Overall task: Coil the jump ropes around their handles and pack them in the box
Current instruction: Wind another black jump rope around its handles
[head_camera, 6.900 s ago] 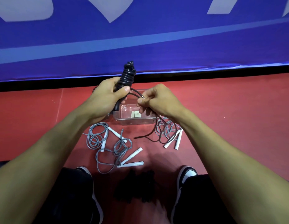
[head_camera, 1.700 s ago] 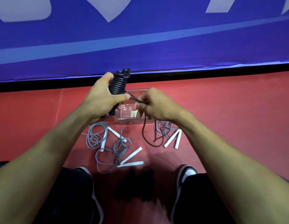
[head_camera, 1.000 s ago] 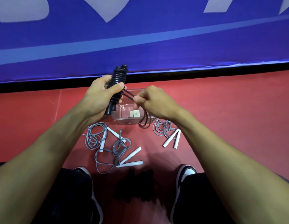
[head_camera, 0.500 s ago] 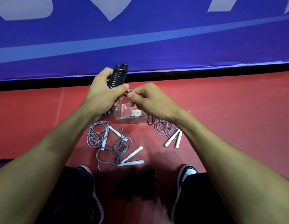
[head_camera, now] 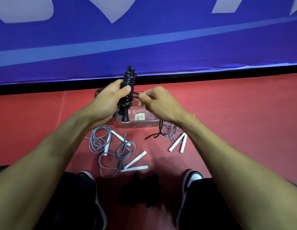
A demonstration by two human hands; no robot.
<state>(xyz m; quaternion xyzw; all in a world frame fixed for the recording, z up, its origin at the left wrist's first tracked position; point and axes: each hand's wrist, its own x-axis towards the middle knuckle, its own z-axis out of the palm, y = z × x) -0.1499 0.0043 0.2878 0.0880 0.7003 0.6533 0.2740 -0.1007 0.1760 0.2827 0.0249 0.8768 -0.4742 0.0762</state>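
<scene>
Kneeling on red floor [head_camera: 244, 103] before a blue banner [head_camera: 144, 39] bearing pale shapes, no legible writing. Three grey jump ropes [head_camera: 101, 140] with white handles lying loose on the floor: two tangled at left, one beside the box at right, half hidden under the right forearm. Clear plastic box [head_camera: 139, 122] on the floor behind them, holding two small pale tags, print too small to read. Left hand [head_camera: 107, 103] wrapped round the black jump rope [head_camera: 128, 90], coiled on its upright handles over the box. Right hand [head_camera: 154, 101] pinching the loose black strand beside the coil; tail trailing to the floor.
</scene>
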